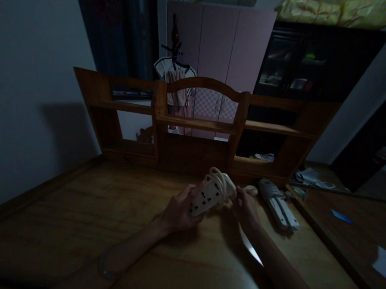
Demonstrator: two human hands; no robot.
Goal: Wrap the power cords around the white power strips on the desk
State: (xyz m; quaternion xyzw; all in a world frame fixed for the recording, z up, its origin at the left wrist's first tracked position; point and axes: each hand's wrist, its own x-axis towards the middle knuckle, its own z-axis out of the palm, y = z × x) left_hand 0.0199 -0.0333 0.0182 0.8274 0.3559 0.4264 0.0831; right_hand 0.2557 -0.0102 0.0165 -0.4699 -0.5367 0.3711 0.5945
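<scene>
Although the power strip [211, 194] is raised clear of the table [112, 200], it sits well inside the edges, nearer the right edge than the left, tilted with its socket face towards you. Its casing appears to be hard plastic: judged stiff, moderately light, rather smooth, and liable to crack if dropped. The cord [222, 185] is wound around its right end, with loose loops standing above; expect it to flex, spring and make that end the heavier.

Your left hand [183, 206] is closed around the left end, fingers behind and thumb along the upper side; this bare stretch of casing is the sound place to grip. Your right hand [245, 207] has its fingers drawn together at the right end; whether they pinch casing or cord cannot be determined. Avoid bearing weight on the loops alone.

Just beyond your right hand is a pale rounded object [251, 190], unidentified. Towards the table's far right corner lies a second strip [282, 209], cord wound at its far end. A wooden shelf unit [197, 124] lines the far edge.
</scene>
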